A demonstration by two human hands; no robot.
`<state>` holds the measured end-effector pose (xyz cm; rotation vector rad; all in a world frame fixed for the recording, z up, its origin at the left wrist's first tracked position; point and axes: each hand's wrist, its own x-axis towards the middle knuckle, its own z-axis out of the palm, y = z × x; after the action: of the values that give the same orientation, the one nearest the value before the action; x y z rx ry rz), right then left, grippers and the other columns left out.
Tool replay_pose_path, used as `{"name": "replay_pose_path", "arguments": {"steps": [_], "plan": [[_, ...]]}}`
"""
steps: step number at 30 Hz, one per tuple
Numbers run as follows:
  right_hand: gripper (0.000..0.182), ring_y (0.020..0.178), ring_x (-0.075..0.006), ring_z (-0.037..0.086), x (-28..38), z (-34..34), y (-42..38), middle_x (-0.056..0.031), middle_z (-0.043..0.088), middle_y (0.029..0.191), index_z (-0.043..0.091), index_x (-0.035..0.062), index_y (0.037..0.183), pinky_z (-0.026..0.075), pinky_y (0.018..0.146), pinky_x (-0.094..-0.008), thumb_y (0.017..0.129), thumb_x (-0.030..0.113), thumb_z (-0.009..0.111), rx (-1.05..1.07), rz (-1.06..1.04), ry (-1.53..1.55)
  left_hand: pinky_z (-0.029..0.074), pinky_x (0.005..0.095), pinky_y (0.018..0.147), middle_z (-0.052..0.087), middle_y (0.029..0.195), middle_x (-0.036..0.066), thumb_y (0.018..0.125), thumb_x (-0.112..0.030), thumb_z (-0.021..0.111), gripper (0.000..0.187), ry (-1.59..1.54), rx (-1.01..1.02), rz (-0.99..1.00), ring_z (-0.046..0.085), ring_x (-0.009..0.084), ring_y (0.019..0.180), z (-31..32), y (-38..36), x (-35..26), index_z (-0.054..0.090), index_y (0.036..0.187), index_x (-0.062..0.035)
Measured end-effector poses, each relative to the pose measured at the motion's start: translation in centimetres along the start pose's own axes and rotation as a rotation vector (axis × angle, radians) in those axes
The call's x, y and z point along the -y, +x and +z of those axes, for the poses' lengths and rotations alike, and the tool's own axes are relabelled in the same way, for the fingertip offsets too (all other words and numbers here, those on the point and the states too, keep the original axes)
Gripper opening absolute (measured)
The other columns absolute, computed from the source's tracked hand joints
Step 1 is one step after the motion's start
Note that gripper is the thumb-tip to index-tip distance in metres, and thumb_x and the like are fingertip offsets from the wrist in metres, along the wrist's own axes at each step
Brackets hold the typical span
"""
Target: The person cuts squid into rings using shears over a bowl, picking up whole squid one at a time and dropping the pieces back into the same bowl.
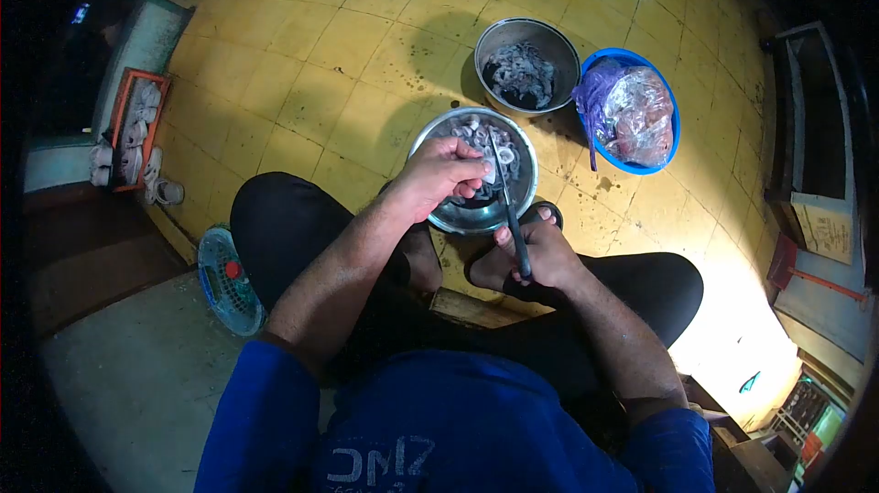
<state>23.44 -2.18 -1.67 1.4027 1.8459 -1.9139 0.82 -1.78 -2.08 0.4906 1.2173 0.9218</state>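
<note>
My left hand [447,174] is closed over the near left part of a metal bowl [524,140], pinching a pale piece of squid [491,172]. Closed around the black handles of a pair of scissors [516,241] is my right hand [548,257], at the bowl's near right side. The blades point away from me, over the bowl and close against the piece in my left fingers. Pale squid rings [473,132] and dark liquid lie in the bowl. Fingers and blades hide part of the contents.
Beyond the bowl stands a deeper pot [482,61] with whitish squid in dark liquid. To its right, a blue basin [676,131] holds clear and purple plastic bags. A blue-green plastic basket [212,278] lies left of my knee. Shoes sit on an orange rack [119,118]. The yellow tiles [357,40] are wet in spots.
</note>
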Motion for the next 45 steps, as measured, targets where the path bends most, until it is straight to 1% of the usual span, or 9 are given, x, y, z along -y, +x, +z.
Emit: {"name": "replay_pose_path", "arguments": {"steps": [8, 12, 14, 20, 22, 27, 35, 40, 45], "plan": [[0.065, 0.042, -0.0122, 0.055, 0.1, -0.7, -0.2, -0.0053, 0.054, 0.050, 0.054, 0.0026, 0.059, 0.042, 0.041, -0.0256, 0.088, 0.060, 0.053, -0.026, -0.070, 0.044, 0.053, 0.0204, 0.057, 0.063, 0.082, 0.006, 0.084, -0.010, 0.070, 0.018, 0.102, 0.059, -0.021, 0.062, 0.0095, 0.068, 0.3, -0.1, 0.0, 0.059, 0.095, 0.0008], [0.067, 0.047, -0.0133, 0.056, 0.5, -0.8, -0.3, -0.0047, 0.055, 0.051, 0.054, 0.0025, 0.059, 0.044, 0.046, -0.0270, 0.089, 0.062, 0.050, -0.033, -0.030, 0.038, 0.053, 0.0206, 0.058, 0.063, 0.090, 0.009, 0.087, -0.007, 0.066, 0.019, -0.054, 0.000, 0.027, 0.064, 0.0124, 0.074, 0.1, 0.1, 0.1, 0.056, 0.100, 0.0020], [0.070, 0.054, -0.0154, 0.057, -0.2, -0.4, 0.1, -0.0043, 0.056, 0.055, 0.057, 0.0018, 0.063, 0.044, 0.051, -0.0292, 0.089, 0.066, 0.046, -0.099, -0.124, -0.216, 0.053, 0.0209, 0.059, 0.063, 0.093, 0.010, 0.087, -0.005, 0.065, 0.019, -0.082, -0.023, 0.080, 0.065, 0.0134, 0.075, 0.0, 0.1, 0.1, 0.055, 0.102, 0.0026], [0.072, 0.060, -0.0170, 0.056, -0.9, 0.2, 0.5, -0.0049, 0.057, 0.060, 0.059, 0.0029, 0.069, 0.044, 0.058, -0.0311, 0.089, 0.069, 0.041, 0.045, -0.112, -0.141, 0.054, 0.0229, 0.060, 0.062, 0.095, 0.011, 0.087, -0.002, 0.063, 0.017, -0.241, -0.082, 0.156, 0.066, 0.0152, 0.077, 0.4, 0.1, -0.3, 0.052, 0.100, 0.0022], [0.072, 0.061, -0.0171, 0.056, -0.5, 0.2, 0.3, -0.0050, 0.056, 0.060, 0.059, 0.0033, 0.068, 0.044, 0.059, -0.0314, 0.089, 0.070, 0.041, 0.032, -0.107, -0.147, 0.055, 0.0233, 0.060, 0.063, 0.093, 0.012, 0.087, -0.001, 0.062, 0.017, -0.219, -0.013, 0.119, 0.067, 0.0163, 0.077, 0.6, -0.2, -0.5, 0.049, 0.098, -0.0033], [0.073, 0.060, -0.0187, 0.056, 0.6, -0.1, -0.2, -0.0062, 0.056, 0.058, 0.058, 0.0028, 0.066, 0.045, 0.058, -0.0338, 0.088, 0.070, 0.041, 0.011, -0.112, -0.184, 0.056, 0.0243, 0.059, 0.063, 0.091, 0.014, 0.085, 0.000, 0.064, 0.019, -0.188, 0.047, 0.090, 0.067, 0.0172, 0.073, 0.3, -0.3, -0.3, 0.048, 0.096, -0.0011], [0.063, 0.056, -0.0238, 0.058, 1.3, -0.6, -1.0, -0.0121, 0.058, 0.056, 0.062, 0.0017, 0.067, 0.046, 0.057, -0.0380, 0.086, 0.061, 0.056, -0.063, -0.151, -0.298, 0.054, 0.0232, 0.057, 0.064, 0.085, 0.011, 0.082, -0.002, 0.068, 0.021, -0.208, 0.028, 0.002, 0.065, 0.0156, 0.069, -0.5, -0.4, -1.3, 0.050, 0.093, -0.0019], [0.063, 0.059, -0.0251, 0.060, 1.9, -0.7, -1.2, -0.0123, 0.058, 0.056, 0.064, 0.0025, 0.067, 0.047, 0.060, -0.0396, 0.084, 0.063, 0.057, -0.059, -0.063, -0.307, 0.053, 0.0225, 0.056, 0.065, 0.077, 0.007, 0.081, -0.004, 0.068, 0.010, -0.077, 0.157, -0.174, 0.065, 0.0126, 0.066, -1.2, -0.4, -1.6, 0.058, 0.082, -0.0041], [0.064, 0.061, -0.0290, 0.060, 2.0, -0.7, -1.3, -0.0138, 0.057, 0.056, 0.064, 0.0021, 0.066, 0.047, 0.062, -0.0408, 0.083, 0.063, 0.057, -0.083, -0.099, -0.331, 0.053, 0.0226, 0.057, 0.066, 0.076, 0.005, 0.082, -0.007, 0.068, 0.007, -0.033, 0.158, -0.243, 0.064, 0.0105, 0.066, -1.5, -0.2, -1.9, 0.063, 0.084, -0.0048]]}}
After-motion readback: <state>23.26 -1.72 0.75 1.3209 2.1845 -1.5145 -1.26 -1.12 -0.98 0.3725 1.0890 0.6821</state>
